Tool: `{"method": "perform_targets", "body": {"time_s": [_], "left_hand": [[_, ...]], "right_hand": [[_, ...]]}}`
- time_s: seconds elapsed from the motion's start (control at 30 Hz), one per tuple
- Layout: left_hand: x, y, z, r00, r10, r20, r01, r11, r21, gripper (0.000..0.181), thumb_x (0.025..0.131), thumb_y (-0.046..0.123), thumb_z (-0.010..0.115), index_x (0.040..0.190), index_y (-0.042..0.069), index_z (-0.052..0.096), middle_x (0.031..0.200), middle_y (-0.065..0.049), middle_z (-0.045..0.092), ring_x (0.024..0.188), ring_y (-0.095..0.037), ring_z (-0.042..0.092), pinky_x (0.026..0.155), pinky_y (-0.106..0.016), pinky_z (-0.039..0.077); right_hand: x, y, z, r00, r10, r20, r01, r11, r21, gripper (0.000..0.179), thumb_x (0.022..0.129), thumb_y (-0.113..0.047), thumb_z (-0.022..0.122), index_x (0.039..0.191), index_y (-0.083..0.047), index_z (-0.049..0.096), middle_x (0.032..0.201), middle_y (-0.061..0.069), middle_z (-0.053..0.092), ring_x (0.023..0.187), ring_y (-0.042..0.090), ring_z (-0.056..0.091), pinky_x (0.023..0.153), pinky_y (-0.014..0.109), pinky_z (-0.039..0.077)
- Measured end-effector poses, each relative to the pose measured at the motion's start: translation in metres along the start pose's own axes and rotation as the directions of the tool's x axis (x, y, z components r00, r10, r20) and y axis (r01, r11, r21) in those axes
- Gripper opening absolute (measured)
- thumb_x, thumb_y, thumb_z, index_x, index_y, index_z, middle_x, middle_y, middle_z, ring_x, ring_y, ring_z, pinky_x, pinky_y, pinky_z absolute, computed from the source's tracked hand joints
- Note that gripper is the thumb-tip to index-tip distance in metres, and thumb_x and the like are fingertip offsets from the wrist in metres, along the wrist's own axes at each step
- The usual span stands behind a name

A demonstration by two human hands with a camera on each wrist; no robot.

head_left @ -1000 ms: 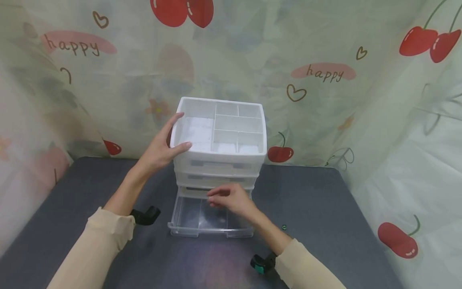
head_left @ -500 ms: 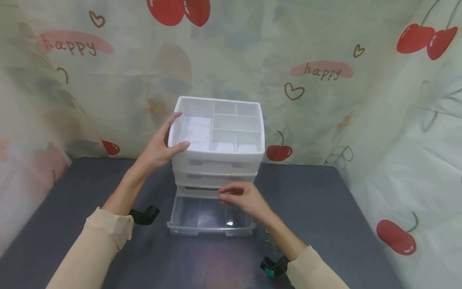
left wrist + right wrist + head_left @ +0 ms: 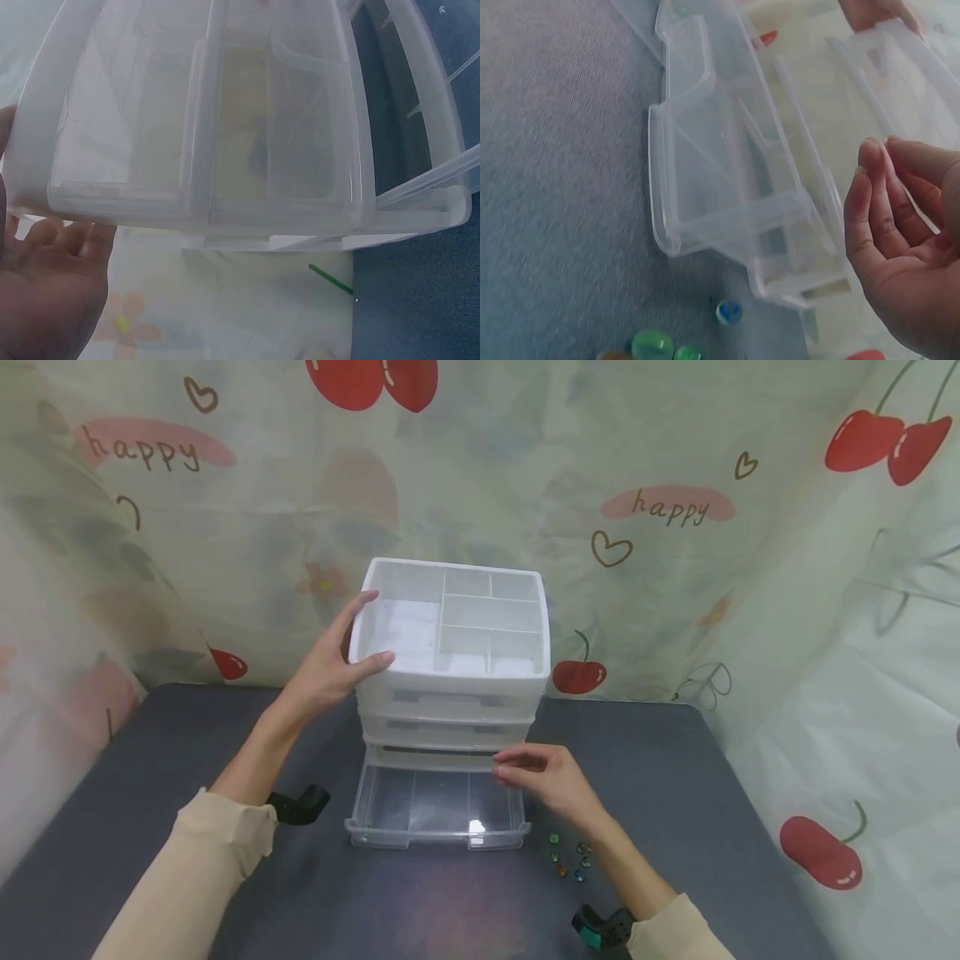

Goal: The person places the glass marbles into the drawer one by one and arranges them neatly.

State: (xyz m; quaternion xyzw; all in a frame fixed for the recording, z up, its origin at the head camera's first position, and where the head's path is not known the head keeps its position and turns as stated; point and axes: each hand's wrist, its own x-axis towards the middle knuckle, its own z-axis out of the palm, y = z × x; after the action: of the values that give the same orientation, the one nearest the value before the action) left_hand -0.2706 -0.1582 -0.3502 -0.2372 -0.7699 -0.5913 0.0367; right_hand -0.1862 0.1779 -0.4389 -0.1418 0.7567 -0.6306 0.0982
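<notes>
A white plastic drawer organizer (image 3: 452, 677) stands on the table, with a divided tray on top. Its clear bottom drawer (image 3: 442, 802) is pulled out. My left hand (image 3: 322, 668) grips the organizer's upper left side, thumb over the front rim and fingers around the side. At the right side of the open drawer is my right hand (image 3: 551, 777), its fingers loosely bent toward the thumb; nothing shows between them. Several glass marbles lie to the right of the drawer, among them a green marble (image 3: 652, 345) and a blue-and-white marble (image 3: 729, 312).
The dark table (image 3: 660, 802) ends at a hanging cloth (image 3: 487, 460) printed with cherries, close behind the organizer. Two closed drawers (image 3: 450, 718) sit above the open one. Black wrist devices (image 3: 300, 807) are worn at both wrists.
My right hand has moved right, from over the middle of the open drawer to its right side, uncovering the marbles on the table. My left hand keeps its hold.
</notes>
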Motion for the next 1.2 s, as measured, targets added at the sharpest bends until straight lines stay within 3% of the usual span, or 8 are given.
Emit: {"method": "perform_targets", "body": {"time_s": [0.13, 0.4, 0.53, 0.87, 1.1, 1.2], "left_hand": [[0.000, 0.000, 0.000, 1.000, 0.002, 0.001, -0.002, 1.000, -0.005, 0.082, 0.094, 0.005, 0.067, 0.159, 0.019, 0.019, 0.163, -0.004, 0.013, 0.138, -0.029, 0.032, 0.101, -0.044, 0.037], [-0.002, -0.002, -0.002, 1.000, 0.008, -0.016, -0.009, 1.000, -0.011, 0.080, 0.093, 0.003, 0.067, 0.158, 0.018, 0.021, 0.162, -0.005, 0.016, 0.135, -0.029, 0.034, 0.090, -0.022, 0.041], [-0.001, -0.003, -0.001, 1.000, 0.013, -0.012, -0.014, 1.000, -0.004, 0.081, 0.094, 0.004, 0.067, 0.158, 0.018, 0.021, 0.162, -0.006, 0.017, 0.134, -0.030, 0.036, 0.089, -0.022, 0.042], [0.001, -0.002, 0.002, 1.000, 0.011, -0.009, -0.011, 1.000, -0.005, 0.079, 0.094, 0.005, 0.067, 0.158, 0.017, 0.022, 0.162, -0.004, 0.016, 0.134, -0.029, 0.036, 0.090, -0.025, 0.042], [0.000, -0.002, 0.003, 1.000, 0.010, -0.015, -0.011, 1.000, -0.024, 0.079, 0.094, 0.004, 0.066, 0.158, 0.017, 0.022, 0.162, -0.005, 0.016, 0.133, -0.029, 0.036, 0.088, -0.023, 0.043], [0.000, -0.002, 0.002, 1.000, 0.012, -0.016, -0.012, 0.999, -0.040, 0.079, 0.094, 0.003, 0.066, 0.158, 0.015, 0.022, 0.161, -0.006, 0.017, 0.131, -0.031, 0.037, 0.086, -0.021, 0.044]], "right_hand": [[-0.006, 0.004, -0.009, 1.000, 0.005, -0.018, -0.005, 1.000, -0.007, 0.027, 0.087, -0.012, 0.077, 0.111, 0.000, 0.072, 0.101, 0.012, 0.073, 0.094, 0.033, 0.070, 0.082, 0.039, 0.055], [-0.015, 0.011, -0.025, 0.999, 0.018, -0.036, -0.020, 0.998, -0.065, 0.031, 0.088, -0.017, 0.076, 0.113, 0.001, 0.071, 0.104, 0.011, 0.073, 0.095, 0.029, 0.070, 0.083, 0.041, 0.055], [-0.023, 0.017, -0.034, 0.998, 0.028, -0.058, -0.033, 0.994, -0.101, 0.029, 0.089, -0.018, 0.076, 0.112, -0.001, 0.072, 0.106, 0.013, 0.072, 0.095, 0.027, 0.070, 0.082, 0.034, 0.055], [-0.040, 0.030, -0.057, 0.994, 0.037, -0.099, -0.046, 0.994, -0.099, 0.034, 0.090, -0.017, 0.075, 0.115, 0.005, 0.069, 0.107, 0.016, 0.072, 0.100, 0.039, 0.067, 0.081, 0.032, 0.055], [-0.050, 0.036, -0.069, 0.990, 0.046, -0.130, -0.063, 0.990, -0.124, 0.034, 0.090, -0.018, 0.075, 0.116, 0.004, 0.069, 0.108, 0.017, 0.071, 0.097, 0.027, 0.070, 0.082, 0.029, 0.054], [-0.054, 0.040, -0.072, 0.989, 0.049, -0.141, -0.067, 0.990, -0.127, 0.034, 0.090, -0.017, 0.075, 0.115, 0.004, 0.069, 0.108, 0.018, 0.071, 0.098, 0.029, 0.070, 0.081, 0.028, 0.054]]}}
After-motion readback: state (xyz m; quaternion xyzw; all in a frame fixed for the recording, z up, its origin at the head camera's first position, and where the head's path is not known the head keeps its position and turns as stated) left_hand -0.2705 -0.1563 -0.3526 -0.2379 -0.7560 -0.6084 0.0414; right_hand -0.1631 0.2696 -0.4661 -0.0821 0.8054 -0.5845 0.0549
